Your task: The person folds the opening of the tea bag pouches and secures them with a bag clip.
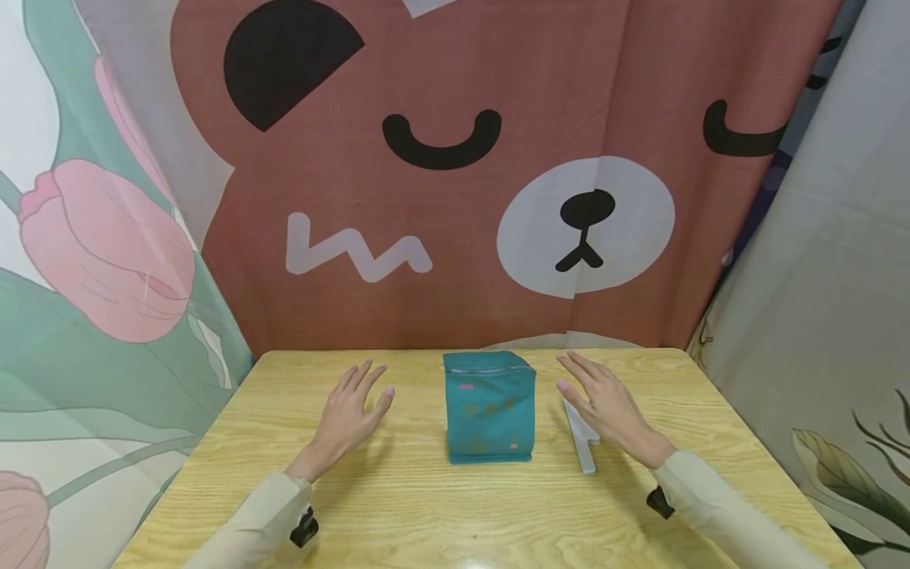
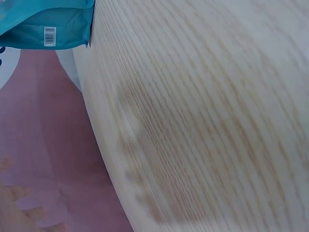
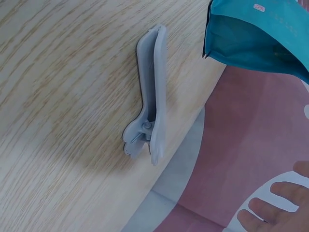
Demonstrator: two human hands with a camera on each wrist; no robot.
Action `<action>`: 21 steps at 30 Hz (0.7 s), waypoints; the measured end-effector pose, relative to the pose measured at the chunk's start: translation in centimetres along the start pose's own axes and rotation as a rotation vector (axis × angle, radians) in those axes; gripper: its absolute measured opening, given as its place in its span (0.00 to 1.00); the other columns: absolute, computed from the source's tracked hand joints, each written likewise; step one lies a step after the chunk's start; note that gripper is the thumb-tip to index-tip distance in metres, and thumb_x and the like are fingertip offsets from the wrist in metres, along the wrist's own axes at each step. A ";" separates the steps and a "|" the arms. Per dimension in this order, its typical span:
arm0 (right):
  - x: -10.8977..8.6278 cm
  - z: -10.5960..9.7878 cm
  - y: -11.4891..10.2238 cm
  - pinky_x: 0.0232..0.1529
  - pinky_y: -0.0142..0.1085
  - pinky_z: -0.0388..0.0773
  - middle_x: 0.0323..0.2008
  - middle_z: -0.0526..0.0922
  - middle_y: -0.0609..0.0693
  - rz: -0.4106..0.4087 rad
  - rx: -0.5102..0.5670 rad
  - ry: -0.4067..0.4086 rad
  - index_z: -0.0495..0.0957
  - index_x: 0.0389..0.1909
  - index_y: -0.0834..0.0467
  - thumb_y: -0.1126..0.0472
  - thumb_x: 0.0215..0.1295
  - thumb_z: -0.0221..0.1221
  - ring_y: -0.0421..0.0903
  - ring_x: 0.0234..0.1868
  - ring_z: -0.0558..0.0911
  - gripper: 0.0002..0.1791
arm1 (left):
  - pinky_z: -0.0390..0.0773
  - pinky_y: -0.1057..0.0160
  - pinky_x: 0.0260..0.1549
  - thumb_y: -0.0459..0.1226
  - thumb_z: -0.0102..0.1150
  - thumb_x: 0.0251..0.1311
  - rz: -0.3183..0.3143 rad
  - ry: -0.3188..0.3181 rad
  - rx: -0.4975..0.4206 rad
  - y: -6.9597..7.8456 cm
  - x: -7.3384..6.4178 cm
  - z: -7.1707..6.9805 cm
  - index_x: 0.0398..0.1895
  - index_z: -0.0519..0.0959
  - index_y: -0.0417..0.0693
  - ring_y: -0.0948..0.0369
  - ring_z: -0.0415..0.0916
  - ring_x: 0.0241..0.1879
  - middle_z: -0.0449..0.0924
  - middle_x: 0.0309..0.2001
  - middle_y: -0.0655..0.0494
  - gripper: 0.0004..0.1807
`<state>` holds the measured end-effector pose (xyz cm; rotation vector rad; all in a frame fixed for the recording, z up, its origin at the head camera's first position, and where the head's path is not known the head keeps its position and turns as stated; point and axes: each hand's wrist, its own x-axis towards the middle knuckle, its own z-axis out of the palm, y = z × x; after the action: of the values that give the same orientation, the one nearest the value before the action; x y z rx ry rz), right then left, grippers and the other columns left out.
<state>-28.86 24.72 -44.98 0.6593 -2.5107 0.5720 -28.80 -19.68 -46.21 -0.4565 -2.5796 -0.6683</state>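
Note:
A teal pouch bag [image 1: 490,419] with a folded-over top stands upright on the table, between the two hands. To its left my left hand [image 1: 348,417] hovers with fingers spread, apart from the bag and holding nothing. My right hand [image 1: 613,409] is held over the table on the bag's other side, its fingers extended and holding nothing. Below that hand lies a grey sealing clip [image 1: 584,444], partly hidden by it in the head view. The right wrist view shows the whole clip [image 3: 160,87], with a hinge near one end. Fingertips [image 2: 35,212] appear in the left wrist view's lower corner.
The wooden table [image 1: 398,514] ends at a back edge close behind the bag. Behind it hangs a curtain [image 1: 441,308] with a brown bear print. Patterned fabric [image 1: 107,253] hangs at the left, and a pale curtain [image 1: 803,332] at the right.

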 end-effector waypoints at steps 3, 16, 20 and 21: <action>0.0 0.0 -0.2 0.60 0.65 0.62 0.70 0.65 0.61 -0.007 0.005 0.005 0.66 0.72 0.58 0.50 0.75 0.53 0.68 0.64 0.68 0.29 | 0.58 0.30 0.60 0.56 0.48 0.72 -0.003 0.000 -0.006 0.1 0.0 0.0 0.70 0.69 0.51 0.39 0.55 0.70 0.60 0.73 0.43 0.30; 0.0 0.0 -0.3 0.60 0.64 0.62 0.70 0.65 0.60 -0.019 0.027 0.016 0.66 0.72 0.57 0.50 0.75 0.54 0.66 0.65 0.68 0.29 | 0.60 0.29 0.58 0.55 0.48 0.72 0.012 0.012 -0.041 0.3 0.0 0.0 0.71 0.69 0.52 0.40 0.55 0.71 0.60 0.73 0.44 0.30; 0.0 0.1 -0.3 0.60 0.64 0.63 0.70 0.66 0.60 -0.030 0.034 0.031 0.67 0.71 0.57 0.51 0.75 0.54 0.66 0.65 0.68 0.28 | 0.60 0.30 0.58 0.56 0.47 0.72 0.013 0.011 -0.040 0.5 0.1 -0.1 0.71 0.69 0.53 0.40 0.56 0.70 0.60 0.73 0.45 0.30; 0.0 0.2 -0.3 0.60 0.64 0.63 0.70 0.66 0.60 -0.033 0.036 0.033 0.68 0.71 0.58 0.51 0.74 0.55 0.66 0.65 0.68 0.28 | 0.60 0.31 0.58 0.56 0.47 0.72 0.013 0.009 -0.041 0.5 0.1 -0.1 0.71 0.69 0.53 0.40 0.56 0.70 0.60 0.73 0.45 0.30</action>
<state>-28.74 24.37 -45.01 0.6975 -2.4595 0.6122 -28.63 -19.32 -45.91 -0.4815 -2.5562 -0.7182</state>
